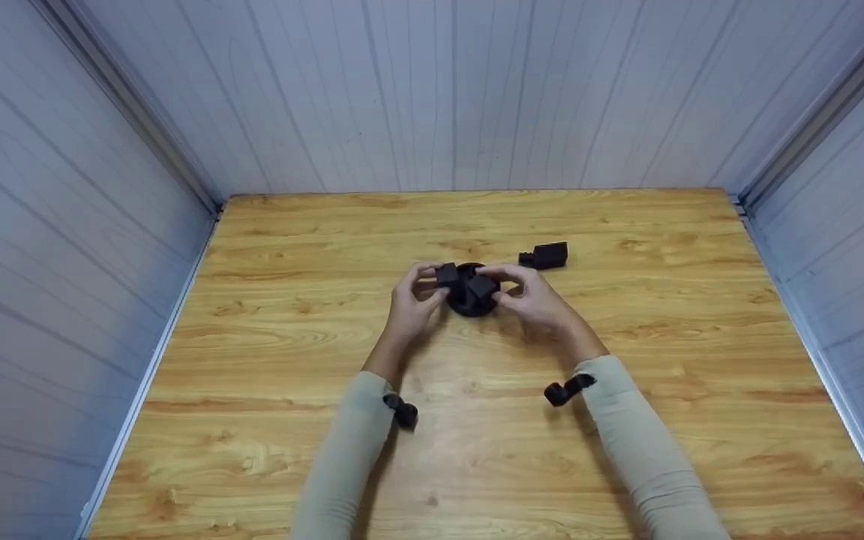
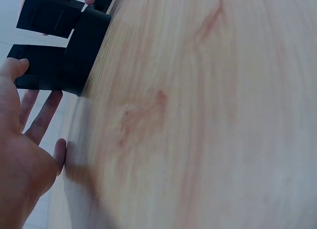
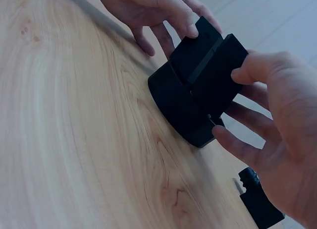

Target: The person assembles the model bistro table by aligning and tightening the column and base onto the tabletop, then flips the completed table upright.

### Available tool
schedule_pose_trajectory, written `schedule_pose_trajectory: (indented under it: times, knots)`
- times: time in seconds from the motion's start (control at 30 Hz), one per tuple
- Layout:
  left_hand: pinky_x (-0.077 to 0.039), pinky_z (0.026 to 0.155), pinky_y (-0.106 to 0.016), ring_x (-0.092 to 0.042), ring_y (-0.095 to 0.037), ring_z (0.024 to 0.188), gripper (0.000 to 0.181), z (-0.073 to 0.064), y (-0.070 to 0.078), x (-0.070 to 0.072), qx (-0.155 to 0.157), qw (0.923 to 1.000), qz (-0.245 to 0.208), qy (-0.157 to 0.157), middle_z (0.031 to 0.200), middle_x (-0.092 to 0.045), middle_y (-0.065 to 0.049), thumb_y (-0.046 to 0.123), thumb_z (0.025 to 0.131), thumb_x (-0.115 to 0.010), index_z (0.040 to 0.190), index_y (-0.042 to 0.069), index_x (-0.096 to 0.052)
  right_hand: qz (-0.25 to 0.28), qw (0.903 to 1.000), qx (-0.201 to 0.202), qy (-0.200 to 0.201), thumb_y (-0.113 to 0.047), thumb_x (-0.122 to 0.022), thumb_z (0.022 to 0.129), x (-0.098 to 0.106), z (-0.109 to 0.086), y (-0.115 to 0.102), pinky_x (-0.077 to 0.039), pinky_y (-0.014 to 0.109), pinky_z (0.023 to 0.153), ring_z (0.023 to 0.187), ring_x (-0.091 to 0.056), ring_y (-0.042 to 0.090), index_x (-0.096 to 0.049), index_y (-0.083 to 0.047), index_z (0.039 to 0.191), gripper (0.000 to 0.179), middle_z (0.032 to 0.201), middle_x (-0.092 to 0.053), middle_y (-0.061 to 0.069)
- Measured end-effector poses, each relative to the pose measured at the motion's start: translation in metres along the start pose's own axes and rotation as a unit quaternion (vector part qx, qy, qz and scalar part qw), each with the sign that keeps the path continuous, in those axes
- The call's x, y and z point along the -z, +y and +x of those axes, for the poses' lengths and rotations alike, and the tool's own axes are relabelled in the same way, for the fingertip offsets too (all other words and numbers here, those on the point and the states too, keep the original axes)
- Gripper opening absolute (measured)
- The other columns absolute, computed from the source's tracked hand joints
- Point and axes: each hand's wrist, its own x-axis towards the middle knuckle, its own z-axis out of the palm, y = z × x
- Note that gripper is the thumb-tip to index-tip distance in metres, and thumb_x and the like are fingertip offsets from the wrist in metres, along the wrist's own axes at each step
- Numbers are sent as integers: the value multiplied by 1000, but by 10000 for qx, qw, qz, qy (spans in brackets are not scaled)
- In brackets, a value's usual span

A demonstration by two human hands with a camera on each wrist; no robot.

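Note:
A round black base [image 1: 471, 310] sits on the wooden table, and two black rectangular blocks stand up out of it side by side. My left hand [image 1: 411, 304] pinches the left block [image 1: 447, 275], thumb on its near face in the left wrist view. The right block [image 3: 220, 73] is held between the thumb and fingers of my right hand [image 1: 533, 296]. In the right wrist view both blocks lean a little and a narrow gap runs between them. Their lower ends are hidden inside the base wall [image 3: 176, 102].
Behind and to the right of the base lies a third black block [image 1: 550, 256] with a narrow notched end. Pale panelled walls [image 1: 432, 97] border the table [image 1: 469, 450] at the back and sides. Each sleeve carries a small black camera.

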Motion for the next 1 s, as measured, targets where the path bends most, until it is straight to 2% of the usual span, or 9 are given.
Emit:
schedule_pose_trajectory:
  times: [0.17,0.27,0.37,0.47,0.6,0.7,0.83,0.9,1.0]
  knots:
    - [-65,112,-44,-76,-47,130,43,0,0,1,16,10000,-17,-35,139,-71,-29,-7,102,-76,143,-2,-66,-300,9978,-6,597,-7,-83,102,-9,2,3,-55,19,86,122,-72,34,-68,-3,147,47,136,-76,23]
    - [-65,112,-44,-77,-48,129,43,1,0,1,-17,10000,-50,-13,138,-71,-30,-8,101,-77,143,-3,-66,-400,9951,-36,902,-11,-89,97,-15,3,3,-55,22,81,106,-72,27,-66,-2,141,51,117,-77,22]
    - [-65,111,-42,-77,-48,127,43,2,-1,1,-59,9999,-87,5,137,-72,-30,-9,101,-77,142,-4,-66,-439,9933,-18,1065,-13,-92,95,-19,4,4,-58,30,83,101,-71,24,-64,-3,139,52,110,-76,20]
    - [-66,111,-41,-78,-47,126,43,2,-1,0,-75,9999,-113,24,135,-72,-31,-10,100,-76,141,-5,-66,-430,9933,20,1072,-12,-92,95,-20,4,5,-59,42,90,110,-70,31,-62,-3,143,57,120,-74,22]
    - [-66,111,-41,-78,-47,125,43,1,-2,-1,-46,9999,-134,15,135,-72,-31,-10,100,-76,142,-5,-65,-243,9965,36,804,-11,-86,101,-17,4,5,-60,52,103,136,-63,41,-56,-2,158,65,150,-66,24]
    - [-66,111,-42,-78,-47,126,43,1,-1,-1,-23,9999,-114,-3,137,-72,-30,-9,101,-76,142,-4,-66,-85,9988,63,474,-5,-75,106,-14,5,3,-62,45,108,149,-58,42,-53,-2,164,63,165,-58,24]
    - [-65,112,-43,-77,-47,128,43,1,1,-1,-8,10000,-49,-12,137,-72,-29,-8,101,-76,142,-2,-66,44,9999,-11,132,5,-63,106,-9,6,-1,-61,23,98,150,-57,37,-57,-5,164,59,171,-55,21]
    - [-65,112,-44,-77,-47,128,42,1,1,0,3,10000,-36,-13,138,-73,-29,-8,101,-76,142,-2,-66,55,9999,-84,99,6,-61,106,-8,7,-2,-59,17,94,150,-58,35,-60,-8,162,58,171,-57,19]
    - [-65,112,-45,-77,-47,129,42,1,1,0,18,10000,-11,-15,138,-73,-29,-7,101,-77,142,-2,-67,-56,9996,-145,246,3,-65,108,-8,7,-1,-59,19,95,147,-61,36,-64,-9,159,53,166,-62,19]
